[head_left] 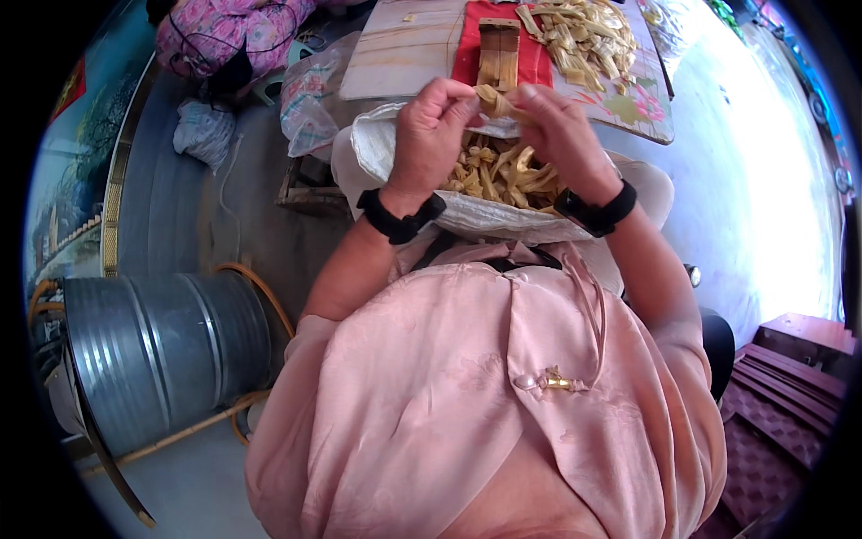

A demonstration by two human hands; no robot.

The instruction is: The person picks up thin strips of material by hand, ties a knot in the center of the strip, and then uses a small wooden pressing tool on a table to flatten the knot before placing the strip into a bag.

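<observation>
At 1 o'clock I see L hand (434, 135) & R hand (564, 135) pinching tan strip (492, 101); white sack (503, 220) there w/ folded pcs (505, 175), depth unclear.

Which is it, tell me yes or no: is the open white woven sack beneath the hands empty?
No, the sack holds a heap of curled, yellowish-tan strips.

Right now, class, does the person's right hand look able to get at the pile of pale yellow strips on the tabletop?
Probably yes: the pile lies just beyond the right hand on the tabletop, nothing visible between them. Its fingers seem to pinch a strip, though, and may need freeing first.
</observation>
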